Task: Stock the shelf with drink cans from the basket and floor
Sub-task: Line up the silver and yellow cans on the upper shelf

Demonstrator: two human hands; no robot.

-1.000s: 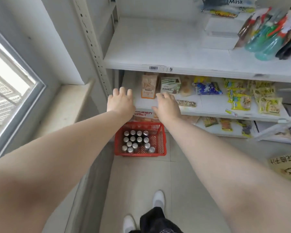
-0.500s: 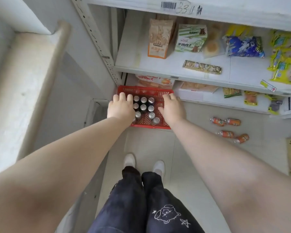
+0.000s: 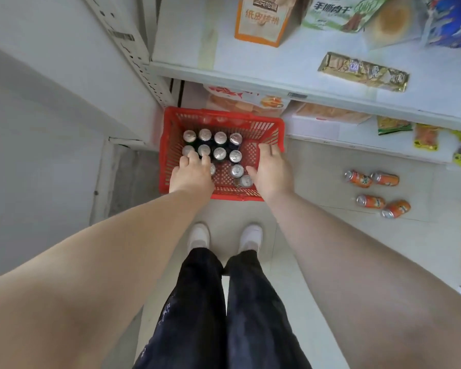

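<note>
Two-handed reach into a red basket (image 3: 224,114) on the floor (image 3: 317,235), at twelve o'clock from the feet (image 3: 198,235), below the shelf (image 3: 186,35). Left hand (image 3: 190,173) loosely extended over upright dark cans (image 3: 220,153), nothing gripped; right hand (image 3: 273,174) spread wide, empty, at the basket's three o'clock side. Four orange cans (image 3: 358,179) lying at three o'clock. Picking step; next, likely: closing round one can, lifting straight up.

The left hand (image 3: 190,173) partly hides what seems a can (image 3: 213,169).
</note>
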